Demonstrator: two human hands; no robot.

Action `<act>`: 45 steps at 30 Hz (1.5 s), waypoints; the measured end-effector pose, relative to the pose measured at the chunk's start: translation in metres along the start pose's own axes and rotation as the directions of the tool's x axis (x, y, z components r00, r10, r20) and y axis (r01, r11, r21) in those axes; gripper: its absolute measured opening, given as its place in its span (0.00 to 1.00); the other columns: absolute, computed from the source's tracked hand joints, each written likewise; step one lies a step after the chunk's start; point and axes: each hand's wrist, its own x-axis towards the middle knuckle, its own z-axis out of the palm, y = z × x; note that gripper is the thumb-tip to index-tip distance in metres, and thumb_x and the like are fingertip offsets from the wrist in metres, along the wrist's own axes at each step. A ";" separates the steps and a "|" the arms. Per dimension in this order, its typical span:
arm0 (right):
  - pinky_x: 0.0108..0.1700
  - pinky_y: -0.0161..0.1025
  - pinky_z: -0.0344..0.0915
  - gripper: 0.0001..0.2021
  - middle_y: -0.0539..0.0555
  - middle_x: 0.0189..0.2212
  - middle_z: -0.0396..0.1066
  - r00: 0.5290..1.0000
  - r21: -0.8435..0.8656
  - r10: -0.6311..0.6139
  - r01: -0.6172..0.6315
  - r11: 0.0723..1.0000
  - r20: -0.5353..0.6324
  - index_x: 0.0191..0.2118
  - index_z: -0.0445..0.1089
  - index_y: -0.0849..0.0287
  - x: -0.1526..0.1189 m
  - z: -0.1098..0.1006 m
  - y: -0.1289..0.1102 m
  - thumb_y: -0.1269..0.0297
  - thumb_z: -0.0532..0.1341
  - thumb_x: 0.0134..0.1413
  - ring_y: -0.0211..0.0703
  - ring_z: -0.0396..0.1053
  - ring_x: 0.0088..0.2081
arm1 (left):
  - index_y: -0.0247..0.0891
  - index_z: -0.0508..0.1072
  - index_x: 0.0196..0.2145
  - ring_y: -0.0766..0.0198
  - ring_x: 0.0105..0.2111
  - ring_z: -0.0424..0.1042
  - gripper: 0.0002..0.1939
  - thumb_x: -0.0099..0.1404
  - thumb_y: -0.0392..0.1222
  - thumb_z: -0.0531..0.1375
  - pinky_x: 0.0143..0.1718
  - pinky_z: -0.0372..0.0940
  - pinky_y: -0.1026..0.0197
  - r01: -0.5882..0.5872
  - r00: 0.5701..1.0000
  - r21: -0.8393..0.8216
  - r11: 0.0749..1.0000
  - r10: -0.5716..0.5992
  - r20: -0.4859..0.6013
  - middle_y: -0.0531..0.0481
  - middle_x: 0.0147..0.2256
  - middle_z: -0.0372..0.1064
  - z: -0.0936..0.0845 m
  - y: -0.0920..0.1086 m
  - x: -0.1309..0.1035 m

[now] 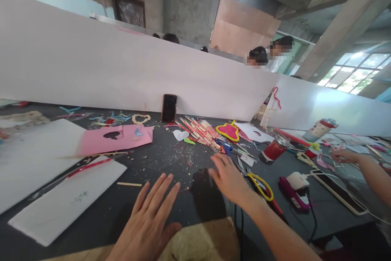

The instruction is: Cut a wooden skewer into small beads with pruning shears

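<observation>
My left hand is over the dark table with its fingers stretched out and nothing in it. Nothing shows in my right hand either; its fingers are spread, close to a blue glue gun. Just right of that hand lie yellow-handled scissors. Ahead of my hands are a white paper heart, a green scrap and a pile of red-and-white wrapped sticks. Small pale crumbs litter the table between them. A thin wooden strip lies left of my left hand.
A white divider runs along the back, with a phone leaning on it. Pink paper and white boards lie left. Rightward are a red can, a purple power strip with cables, and another person's hand.
</observation>
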 end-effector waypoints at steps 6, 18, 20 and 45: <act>0.58 0.50 0.55 0.31 0.63 0.62 0.47 0.977 0.062 -0.206 0.202 0.977 0.063 0.62 0.49 0.68 -0.075 0.028 -0.037 0.55 0.52 0.56 0.55 0.43 0.63 | 0.40 0.47 0.62 0.51 0.59 0.53 0.38 0.60 0.60 0.50 0.58 0.42 0.46 0.073 0.988 0.041 0.996 -0.078 0.137 0.42 0.61 0.50 0.021 -0.025 -0.044; 0.61 0.58 0.41 0.38 0.64 0.64 0.36 0.884 0.250 -0.421 0.368 0.895 0.204 0.64 0.40 0.69 -0.074 0.058 -0.073 0.47 0.48 0.56 0.57 0.32 0.64 | 0.33 0.56 0.59 0.44 0.58 0.53 0.38 0.60 0.62 0.48 0.58 0.38 0.38 0.191 0.942 0.083 0.978 -0.207 0.264 0.35 0.59 0.52 0.022 -0.035 -0.063; 0.61 0.58 0.38 0.38 0.65 0.64 0.38 0.886 0.279 -0.412 0.349 0.895 0.214 0.63 0.43 0.69 -0.051 0.051 -0.079 0.44 0.46 0.56 0.56 0.31 0.64 | 0.33 0.56 0.59 0.47 0.59 0.51 0.36 0.62 0.61 0.46 0.58 0.38 0.39 0.150 0.927 0.037 0.988 -0.154 0.342 0.36 0.60 0.51 0.016 -0.027 -0.040; 0.61 0.51 0.46 0.25 0.62 0.63 0.44 0.893 0.226 -0.414 0.373 0.900 0.177 0.60 0.52 0.66 -0.003 0.029 -0.069 0.62 0.50 0.59 0.50 0.38 0.64 | 0.43 0.51 0.61 0.53 0.60 0.49 0.28 0.65 0.49 0.48 0.59 0.38 0.40 0.127 0.950 -0.115 0.985 -0.087 0.301 0.45 0.61 0.50 0.006 -0.047 -0.007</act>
